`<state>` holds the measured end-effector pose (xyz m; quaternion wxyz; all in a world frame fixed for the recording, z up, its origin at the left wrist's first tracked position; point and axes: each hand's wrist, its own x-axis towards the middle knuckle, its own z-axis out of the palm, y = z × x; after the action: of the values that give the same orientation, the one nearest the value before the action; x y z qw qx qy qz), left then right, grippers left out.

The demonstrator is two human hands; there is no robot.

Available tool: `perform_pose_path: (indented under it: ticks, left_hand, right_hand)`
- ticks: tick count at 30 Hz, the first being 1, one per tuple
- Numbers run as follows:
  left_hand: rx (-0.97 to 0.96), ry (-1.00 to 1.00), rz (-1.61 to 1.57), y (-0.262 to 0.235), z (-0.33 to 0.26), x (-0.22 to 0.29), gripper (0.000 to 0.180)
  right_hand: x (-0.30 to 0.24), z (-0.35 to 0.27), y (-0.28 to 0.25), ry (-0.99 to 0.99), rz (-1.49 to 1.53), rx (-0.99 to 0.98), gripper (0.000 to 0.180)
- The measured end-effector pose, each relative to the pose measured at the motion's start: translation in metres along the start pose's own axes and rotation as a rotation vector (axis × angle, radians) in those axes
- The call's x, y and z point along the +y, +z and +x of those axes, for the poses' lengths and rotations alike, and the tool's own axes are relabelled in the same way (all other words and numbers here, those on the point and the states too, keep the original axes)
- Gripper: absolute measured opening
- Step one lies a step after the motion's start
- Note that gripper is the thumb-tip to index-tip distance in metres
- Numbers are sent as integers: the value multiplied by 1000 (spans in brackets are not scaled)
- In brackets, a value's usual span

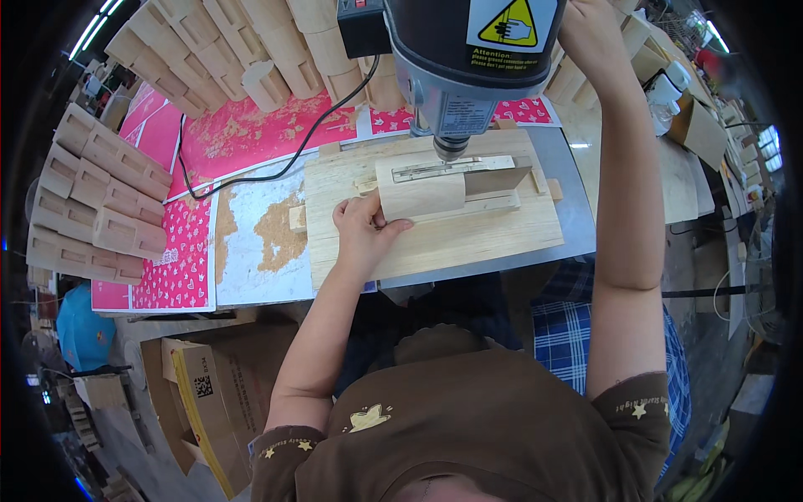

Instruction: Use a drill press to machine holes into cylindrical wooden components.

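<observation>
Left hand [365,224] presses a curved wooden block [420,191] flat on the plywood jig [435,243] under the drill press [456,75] bit, steadying it, while the right hand [590,33] reaches up beside the press head, grip hidden.

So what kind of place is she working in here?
Most likely a small woodworking workshop: a drill press stands over a wooden jig board, sawdust lies on the bench, and stacks of cut wooden blocks sit around it.
</observation>
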<state>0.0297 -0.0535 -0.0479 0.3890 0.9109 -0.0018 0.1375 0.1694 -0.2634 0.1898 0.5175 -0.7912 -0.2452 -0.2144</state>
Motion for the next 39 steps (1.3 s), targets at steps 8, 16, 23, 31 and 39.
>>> perform_pose_path:
  ticks: [8,16,23,31,39]
  left_hand:
    - [-15,0,-57,2,-3,-9,49]
    - [67,76,-21,1,1,-1,40]
    - [48,35,-59,3,-3,-10,48]
    - [35,124,18,38,12,19,49]
    - [49,89,18,27,7,13,49]
  right_hand:
    - [3,-125,-5,-244,-355,160,11]
    - [80,-167,36,-354,-304,234,16]
    - [54,-139,9,-535,-258,251,6]
    - [-6,5,-3,-8,-466,173,31]
    - [-2,-88,-21,-291,-598,19,20]
